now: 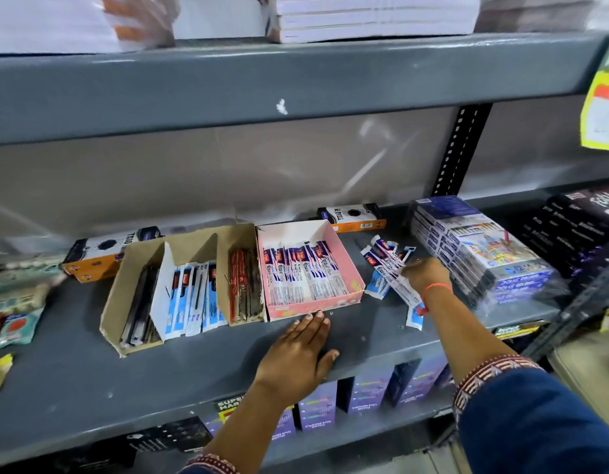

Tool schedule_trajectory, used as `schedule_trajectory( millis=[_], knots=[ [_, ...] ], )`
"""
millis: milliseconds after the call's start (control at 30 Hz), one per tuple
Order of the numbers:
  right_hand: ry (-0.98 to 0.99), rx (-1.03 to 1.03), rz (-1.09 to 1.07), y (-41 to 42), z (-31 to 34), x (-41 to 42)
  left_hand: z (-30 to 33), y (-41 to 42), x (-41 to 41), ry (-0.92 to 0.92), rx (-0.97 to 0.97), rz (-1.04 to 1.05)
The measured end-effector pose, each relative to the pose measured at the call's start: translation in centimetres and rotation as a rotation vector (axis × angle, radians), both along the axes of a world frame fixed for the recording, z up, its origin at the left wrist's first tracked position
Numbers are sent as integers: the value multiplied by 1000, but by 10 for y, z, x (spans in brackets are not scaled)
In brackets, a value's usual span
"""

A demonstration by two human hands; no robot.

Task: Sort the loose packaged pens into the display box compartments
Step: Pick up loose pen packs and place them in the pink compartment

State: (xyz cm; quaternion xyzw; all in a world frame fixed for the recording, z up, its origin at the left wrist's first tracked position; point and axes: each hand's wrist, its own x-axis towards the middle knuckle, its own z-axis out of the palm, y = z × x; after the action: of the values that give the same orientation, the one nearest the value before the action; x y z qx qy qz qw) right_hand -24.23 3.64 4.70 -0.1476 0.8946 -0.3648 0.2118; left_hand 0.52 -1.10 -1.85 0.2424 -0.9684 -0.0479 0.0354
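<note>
A pink display box (350, 268) on the grey shelf holds a row of white-and-blue packaged pens (296, 268). To its left stands a brown cardboard display box (118, 295) with compartments of black, blue-white and red pen packs. Loose packaged pens (381, 265) lie in a pile right of the pink box. My right hand (424, 273) is on that pile, fingers closed around a few packs. One more pack (415, 316) lies nearer the shelf's front edge. My left hand (298, 354) lies flat and open on the shelf, fingertips touching the pink box's front wall.
Orange-and-black boxes (357, 217) lie behind the display boxes. A wrapped stack of colour-pencil boxes (477, 248) stands close right of my right hand, dark packages (583, 224) beyond it. Loose packets (12, 323) lie at the far left. An upper shelf (262, 83) overhangs, stacked with paper.
</note>
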Motion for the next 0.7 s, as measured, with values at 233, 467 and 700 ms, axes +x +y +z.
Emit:
schedule_trajectory(
  millis=[233, 467, 700],
  knots=[
    [-75, -220, -41, 5, 14, 13, 4, -3, 26, 54, 45, 50],
    [-422, -440, 148, -25, 21, 59, -2, -16, 53, 84, 34, 138],
    [-335, -331, 323, -58, 24, 89, -5, -19, 63, 131, -16, 184]
  ],
)
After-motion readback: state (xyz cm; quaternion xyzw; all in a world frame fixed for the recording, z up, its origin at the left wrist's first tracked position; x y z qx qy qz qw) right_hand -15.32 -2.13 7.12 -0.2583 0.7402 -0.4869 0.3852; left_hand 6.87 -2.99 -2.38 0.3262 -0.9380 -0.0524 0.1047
